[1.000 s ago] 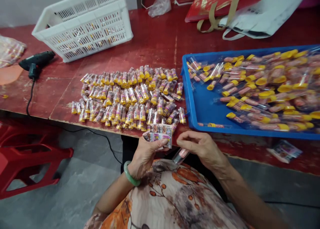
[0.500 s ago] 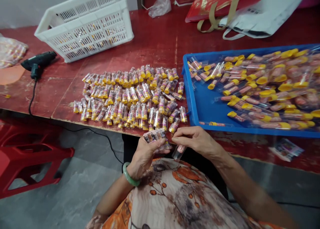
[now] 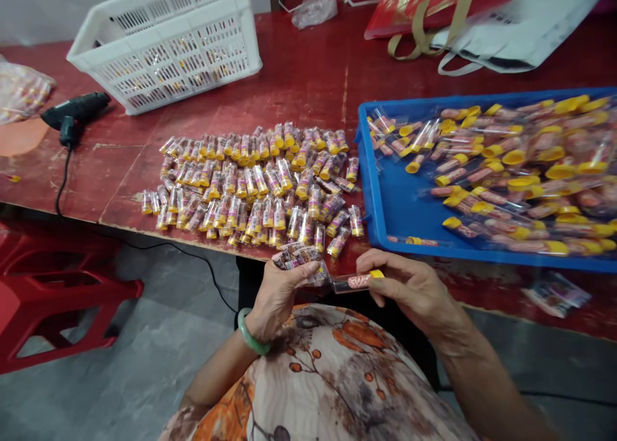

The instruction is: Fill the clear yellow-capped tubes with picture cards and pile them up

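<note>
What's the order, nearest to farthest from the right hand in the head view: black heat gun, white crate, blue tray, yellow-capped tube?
From the right hand:
1. Yellow-capped tube: held in it.
2. Blue tray: just beyond, on the right.
3. White crate: toward the back, left of centre.
4. Black heat gun: far left.

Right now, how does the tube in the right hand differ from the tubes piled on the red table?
The held tube is clear, its pink contents plainly showing; the piled tubes wear printed wraps.
The held tube is off the table, pinched at its yellow end by the right hand; the piled tubes lie bunched in rough rows on the red table.
Both kinds have yellow ends.
</note>
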Available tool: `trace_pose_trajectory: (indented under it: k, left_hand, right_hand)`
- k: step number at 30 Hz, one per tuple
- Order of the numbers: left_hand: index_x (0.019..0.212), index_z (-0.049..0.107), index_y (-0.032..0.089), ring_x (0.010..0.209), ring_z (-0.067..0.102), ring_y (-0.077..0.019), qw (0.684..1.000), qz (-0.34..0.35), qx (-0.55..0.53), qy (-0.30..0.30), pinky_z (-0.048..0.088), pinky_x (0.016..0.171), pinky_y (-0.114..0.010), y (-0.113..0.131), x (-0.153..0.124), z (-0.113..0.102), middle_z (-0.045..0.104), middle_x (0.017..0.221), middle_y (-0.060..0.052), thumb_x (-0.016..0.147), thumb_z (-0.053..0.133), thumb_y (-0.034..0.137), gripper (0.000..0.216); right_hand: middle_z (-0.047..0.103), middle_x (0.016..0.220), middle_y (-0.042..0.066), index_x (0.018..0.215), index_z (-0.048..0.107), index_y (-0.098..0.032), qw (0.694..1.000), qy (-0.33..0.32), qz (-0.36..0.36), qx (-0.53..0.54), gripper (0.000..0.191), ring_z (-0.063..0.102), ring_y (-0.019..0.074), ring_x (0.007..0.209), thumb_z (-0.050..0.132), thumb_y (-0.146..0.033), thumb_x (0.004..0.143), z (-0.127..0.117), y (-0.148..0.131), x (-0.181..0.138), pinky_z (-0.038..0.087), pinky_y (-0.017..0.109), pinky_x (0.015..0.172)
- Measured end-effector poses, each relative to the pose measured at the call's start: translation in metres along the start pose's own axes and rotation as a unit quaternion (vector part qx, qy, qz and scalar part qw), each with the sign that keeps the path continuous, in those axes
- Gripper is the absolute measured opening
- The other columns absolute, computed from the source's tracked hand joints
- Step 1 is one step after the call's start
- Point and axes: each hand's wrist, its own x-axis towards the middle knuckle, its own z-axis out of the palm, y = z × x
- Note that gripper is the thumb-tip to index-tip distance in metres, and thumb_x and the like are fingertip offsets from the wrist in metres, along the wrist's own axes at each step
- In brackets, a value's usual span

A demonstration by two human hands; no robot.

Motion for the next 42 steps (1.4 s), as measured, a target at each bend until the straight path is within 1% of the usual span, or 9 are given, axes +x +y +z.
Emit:
trace_pose_trajectory:
  k: [6, 11, 16, 21, 24, 28, 31, 35, 42]
  left_hand:
    - [0.082, 0.07, 0.013, 0.07, 0.065, -0.0143, 0.998, 0.049, -0.01, 0.022, 0.056, 0.071, -0.028, -0.004, 0.002, -0.001, 0.071, 0.079, -0.004, 0.053, 0.089, 0.021, 0.035]
    - [0.081, 0.072, 0.012, 0.068, 0.065, -0.0143, 0.998, 0.062, 0.013, 0.016, 0.056, 0.07, -0.027, -0.008, -0.001, -0.004, 0.072, 0.077, -0.004, 0.051, 0.09, 0.02, 0.036]
    - [0.078, 0.074, 0.012, 0.061, 0.064, -0.0147, 0.994, 0.037, 0.098, -0.032, 0.056, 0.064, -0.028, -0.007, -0.006, -0.008, 0.073, 0.072, -0.004, 0.052, 0.09, 0.021, 0.032]
    - [0.082, 0.075, 0.012, 0.065, 0.066, -0.0159, 0.992, 0.024, 0.11, -0.061, 0.055, 0.068, -0.028, -0.002, -0.008, -0.006, 0.074, 0.076, -0.006, 0.056, 0.088, 0.024, 0.032]
    - [0.087, 0.075, 0.012, 0.072, 0.068, -0.0174, 0.997, 0.007, 0.06, -0.04, 0.056, 0.073, -0.029, 0.001, -0.007, -0.002, 0.075, 0.085, -0.008, 0.061, 0.086, 0.026, 0.032]
    - [0.09, 0.073, 0.012, 0.078, 0.069, -0.0192, 1.0, -0.005, -0.012, -0.021, 0.056, 0.076, -0.032, 0.0, -0.003, 0.0, 0.075, 0.09, -0.008, 0.062, 0.086, 0.026, 0.034]
    - [0.095, 0.072, 0.013, 0.083, 0.07, -0.0198, 0.999, 0.005, -0.037, -0.006, 0.056, 0.081, -0.034, -0.003, 0.0, 0.0, 0.074, 0.093, -0.007, 0.063, 0.085, 0.024, 0.036]
    - [0.093, 0.072, 0.015, 0.081, 0.069, -0.0183, 0.998, 0.016, -0.057, 0.008, 0.055, 0.082, -0.034, -0.007, 0.003, 0.0, 0.074, 0.092, -0.005, 0.062, 0.085, 0.023, 0.035]
    - [0.084, 0.07, 0.013, 0.066, 0.066, -0.0133, 0.996, -0.022, -0.084, 0.028, 0.055, 0.065, -0.026, -0.009, -0.001, 0.005, 0.071, 0.078, -0.001, 0.057, 0.088, 0.025, 0.034]
  right_hand:
    - [0.057, 0.095, 0.002, 0.092, 0.067, -0.022, 0.995, 0.002, -0.093, -0.026, 0.008, 0.056, 0.0088, 0.061, 0.067, -0.025, 0.084, 0.003, -0.001, -0.01, 0.048, 0.022, 0.052]
    - [0.058, 0.097, 0.004, 0.097, 0.066, -0.024, 0.981, 0.04, -0.179, -0.071, 0.012, 0.058, 0.0125, 0.07, 0.064, -0.02, 0.086, 0.002, -0.01, -0.007, 0.05, 0.022, 0.053]
    - [0.065, 0.094, 0.005, 0.094, 0.067, -0.024, 0.923, 0.109, -0.306, -0.205, 0.011, 0.062, 0.0195, 0.089, 0.068, -0.021, 0.083, 0.01, -0.043, 0.016, 0.052, 0.033, 0.078]
    - [0.07, 0.092, 0.004, 0.092, 0.068, -0.024, 0.886, 0.086, -0.355, -0.285, 0.009, 0.066, 0.0188, 0.086, 0.065, -0.022, 0.084, 0.017, -0.064, 0.029, 0.053, 0.032, 0.079]
    - [0.07, 0.087, 0.003, 0.086, 0.069, -0.024, 0.904, 0.108, -0.319, -0.264, 0.004, 0.066, 0.0176, 0.081, 0.066, -0.024, 0.083, 0.01, -0.059, 0.022, 0.052, 0.03, 0.076]
    - [0.067, 0.065, -0.001, 0.083, 0.07, -0.023, 0.984, 0.056, -0.09, -0.146, 0.012, 0.062, 0.0138, 0.056, 0.066, -0.035, 0.084, 0.008, -0.029, 0.004, 0.05, 0.026, 0.059]
    - [0.067, 0.063, 0.001, 0.083, 0.067, -0.02, 0.997, 0.037, 0.036, -0.049, 0.021, 0.061, 0.0145, 0.054, 0.071, -0.041, 0.079, 0.019, -0.002, -0.008, 0.048, 0.025, 0.052]
    - [0.067, 0.077, 0.002, 0.088, 0.063, -0.02, 0.993, 0.115, -0.006, -0.014, 0.017, 0.052, 0.0097, 0.049, 0.069, -0.035, 0.083, 0.034, 0.017, -0.017, 0.041, 0.024, 0.045]
    - [0.062, 0.093, 0.003, 0.093, 0.062, -0.021, 0.966, 0.181, -0.175, -0.063, 0.009, 0.061, 0.012, 0.064, 0.065, -0.022, 0.085, 0.044, 0.012, -0.02, 0.053, 0.025, 0.054]
